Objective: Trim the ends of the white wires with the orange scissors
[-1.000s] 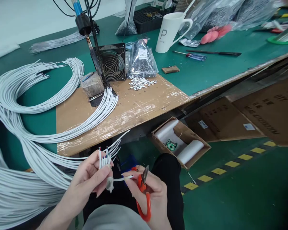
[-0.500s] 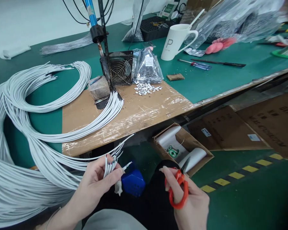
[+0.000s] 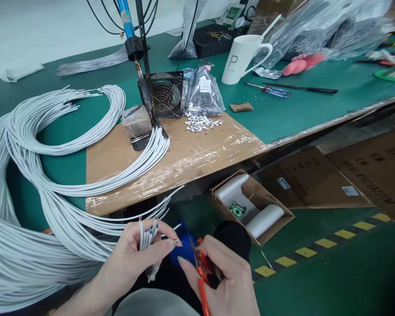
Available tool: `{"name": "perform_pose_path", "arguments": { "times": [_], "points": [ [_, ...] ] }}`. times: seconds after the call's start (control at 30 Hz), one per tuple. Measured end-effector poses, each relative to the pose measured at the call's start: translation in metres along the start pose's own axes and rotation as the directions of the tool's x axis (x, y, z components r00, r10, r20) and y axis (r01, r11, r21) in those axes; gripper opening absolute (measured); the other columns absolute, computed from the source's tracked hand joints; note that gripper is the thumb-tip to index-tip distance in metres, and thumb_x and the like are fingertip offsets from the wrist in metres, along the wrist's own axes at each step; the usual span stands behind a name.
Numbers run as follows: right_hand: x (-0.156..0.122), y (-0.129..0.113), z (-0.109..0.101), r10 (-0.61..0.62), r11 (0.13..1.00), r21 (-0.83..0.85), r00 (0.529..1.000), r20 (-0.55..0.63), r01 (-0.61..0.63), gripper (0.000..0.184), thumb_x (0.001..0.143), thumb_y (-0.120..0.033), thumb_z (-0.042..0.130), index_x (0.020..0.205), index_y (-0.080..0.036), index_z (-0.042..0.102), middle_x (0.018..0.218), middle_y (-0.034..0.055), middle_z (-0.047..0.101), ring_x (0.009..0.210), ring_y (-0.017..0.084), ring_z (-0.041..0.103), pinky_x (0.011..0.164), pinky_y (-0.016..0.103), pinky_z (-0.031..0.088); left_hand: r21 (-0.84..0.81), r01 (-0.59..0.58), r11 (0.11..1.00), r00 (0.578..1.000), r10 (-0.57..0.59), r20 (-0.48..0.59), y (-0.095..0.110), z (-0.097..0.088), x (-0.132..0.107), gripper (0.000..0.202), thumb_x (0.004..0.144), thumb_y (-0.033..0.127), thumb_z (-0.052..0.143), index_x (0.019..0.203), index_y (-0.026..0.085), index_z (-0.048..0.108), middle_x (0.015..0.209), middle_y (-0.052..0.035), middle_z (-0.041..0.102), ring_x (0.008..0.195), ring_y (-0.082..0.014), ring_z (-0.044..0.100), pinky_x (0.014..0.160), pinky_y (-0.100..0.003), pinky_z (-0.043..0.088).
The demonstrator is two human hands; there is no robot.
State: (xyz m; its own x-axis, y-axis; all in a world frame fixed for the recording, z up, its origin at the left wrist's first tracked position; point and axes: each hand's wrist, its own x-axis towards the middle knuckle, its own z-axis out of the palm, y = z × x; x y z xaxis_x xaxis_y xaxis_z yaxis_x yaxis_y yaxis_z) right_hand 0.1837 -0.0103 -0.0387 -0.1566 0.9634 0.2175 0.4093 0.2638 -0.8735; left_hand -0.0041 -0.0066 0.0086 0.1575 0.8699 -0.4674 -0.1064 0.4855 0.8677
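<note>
- The left hand (image 3: pixel 131 259) pinched a fan of white cable ends (image 3: pixel 147 231), held upright below the bench (image 3: pixel 283 114) edge.
- The right hand (image 3: pixel 227 281) was closed around orange scissors (image 3: pixel 203 276), tips near the cable ends.
- The cables ran back to a coil (image 3: pixel 52 131) on the bench.

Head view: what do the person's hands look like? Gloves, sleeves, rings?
Both are bare. The left hand has no glove and no ring in view, and the forearm behind it is uncovered to the frame edge, so no sleeve shows. Its nails are longish and look unpainted. The right hand is also ungloved and ringless. Its wrist is cut off at the bottom edge, so any sleeve is hidden.
</note>
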Motion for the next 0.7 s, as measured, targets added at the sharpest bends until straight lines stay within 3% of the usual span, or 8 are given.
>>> {"name": "perform_pose_path", "arguments": {
  "times": [0.13, 0.7],
  "points": [
    [-0.0018, 0.0099, 0.0013, -0.147, 0.986, -0.079, 0.988, 0.039, 0.150, 0.045, 0.087, -0.012, 0.064, 0.066, -0.023, 0.026, 0.059, -0.0062, 0.034, 0.049, 0.008, 0.034, 0.046, 0.024, 0.026, 0.064, -0.014, 0.998, 1.000, 0.015, -0.010, 0.0024, 0.0019, 0.0003, 0.033, 0.091, 0.050, 0.076, 0.087, 0.018, 0.073, 0.056, 0.0086, 0.039, 0.049, -0.0079, 0.029, 0.048, -0.021, 0.023],
    [0.0005, 0.0072, -0.0022, -0.219, 0.962, -0.150, 0.974, 0.061, 0.226, 0.044, 0.084, -0.008, 0.059, 0.067, -0.024, 0.021, 0.060, -0.0067, 0.029, 0.051, 0.009, 0.029, 0.046, 0.025, 0.026, 0.111, -0.018, 0.994, 1.000, 0.020, -0.019, 0.0018, 0.0017, -0.0012, 0.031, 0.090, 0.050, 0.076, 0.086, 0.019, 0.070, 0.056, 0.0099, 0.033, 0.052, -0.0096, 0.021, 0.050, -0.024, 0.019]
  ]
}}
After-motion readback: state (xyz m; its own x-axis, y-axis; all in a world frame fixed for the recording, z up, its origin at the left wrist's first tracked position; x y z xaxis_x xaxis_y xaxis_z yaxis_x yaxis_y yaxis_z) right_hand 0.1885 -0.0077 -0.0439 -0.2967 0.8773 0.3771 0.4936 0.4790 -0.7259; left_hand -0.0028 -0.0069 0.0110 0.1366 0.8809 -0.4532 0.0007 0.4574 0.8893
